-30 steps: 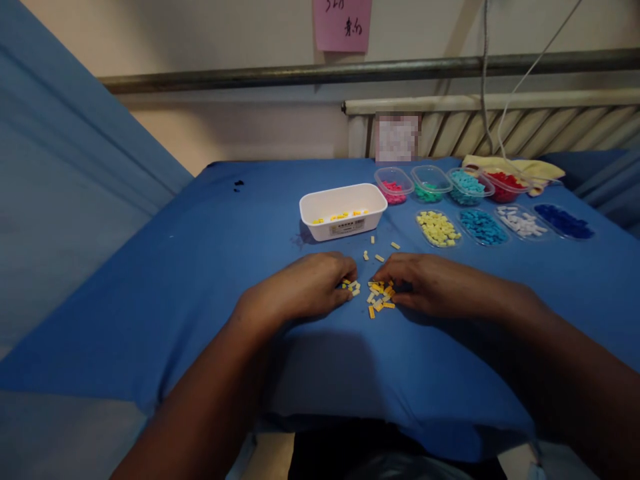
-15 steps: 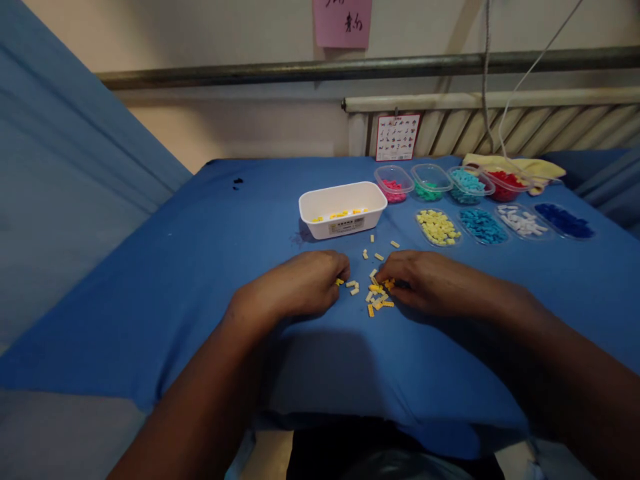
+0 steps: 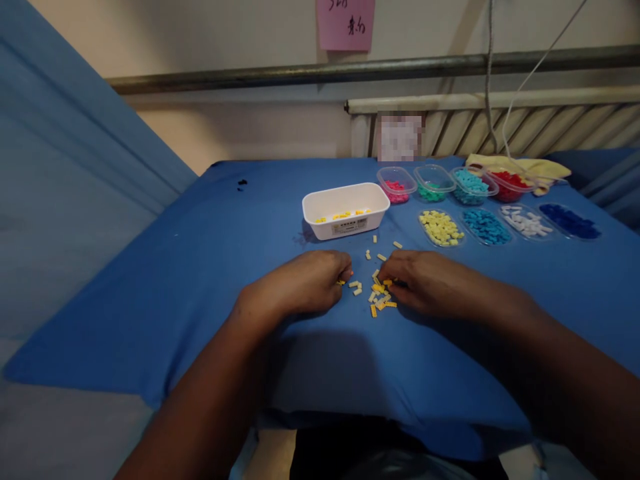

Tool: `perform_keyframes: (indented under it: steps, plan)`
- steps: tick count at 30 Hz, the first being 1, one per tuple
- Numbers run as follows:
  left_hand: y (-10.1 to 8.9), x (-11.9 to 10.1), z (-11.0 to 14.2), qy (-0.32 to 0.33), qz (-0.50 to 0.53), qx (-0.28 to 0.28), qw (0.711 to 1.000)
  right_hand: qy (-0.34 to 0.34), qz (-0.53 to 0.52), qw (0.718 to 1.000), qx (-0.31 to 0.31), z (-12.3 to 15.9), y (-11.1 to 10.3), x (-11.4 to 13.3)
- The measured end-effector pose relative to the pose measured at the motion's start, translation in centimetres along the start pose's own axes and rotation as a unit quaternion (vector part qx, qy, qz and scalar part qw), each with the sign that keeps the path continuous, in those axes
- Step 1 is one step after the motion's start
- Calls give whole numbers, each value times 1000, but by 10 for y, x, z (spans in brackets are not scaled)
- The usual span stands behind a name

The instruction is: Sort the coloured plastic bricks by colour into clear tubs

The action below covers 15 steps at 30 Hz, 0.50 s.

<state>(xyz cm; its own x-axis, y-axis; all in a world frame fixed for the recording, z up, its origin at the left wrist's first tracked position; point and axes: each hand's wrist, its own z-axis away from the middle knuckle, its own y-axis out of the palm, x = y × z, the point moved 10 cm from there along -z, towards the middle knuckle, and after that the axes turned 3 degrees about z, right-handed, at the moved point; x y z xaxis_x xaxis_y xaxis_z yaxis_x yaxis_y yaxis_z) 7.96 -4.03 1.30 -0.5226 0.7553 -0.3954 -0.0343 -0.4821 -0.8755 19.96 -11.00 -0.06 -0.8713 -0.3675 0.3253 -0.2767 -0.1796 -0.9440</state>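
On the blue cloth lies a loose pile of small yellow and cream toy bricks [image 3: 379, 300]. My left hand [image 3: 320, 280] rests left of it, fingers curled closed, and a yellow brick [image 3: 341, 283] peeks out at the fingertips. My right hand [image 3: 420, 280] reaches in from the right, its thumb and forefinger closing around a deeper yellow brick [image 3: 387, 283] at the pile's edge. Between the hands lie a few cream bricks [image 3: 355, 285]. Behind them stands a white plastic box [image 3: 345, 229] with several yellow bricks inside. The palms are hidden.
Clear tubs stand at the back right, with pink [image 3: 397, 192], green [image 3: 432, 193], turquoise [image 3: 470, 185] and red bricks [image 3: 509, 185]. Nearer are trays of pale yellow [image 3: 441, 228], blue [image 3: 487, 227], white [image 3: 525, 221] and dark blue bricks [image 3: 570, 221]. A yellow cloth [image 3: 543, 168] lies behind.
The whole view has shifted slightly, so everything sits a little further right. Both hands stay nearly in place; the right fingertips have moved slightly at the deeper yellow bricks.
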Motion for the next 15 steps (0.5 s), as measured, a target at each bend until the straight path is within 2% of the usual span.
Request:
perform_keyframes:
  steps: [5,15]
  plan:
    - [1,0,0,8,6,3,1000,18,0,1000,-17,-3,0,-3]
    - [4,4,-3,2,13,20,1000,51,20,998,2,-5,-2,-5]
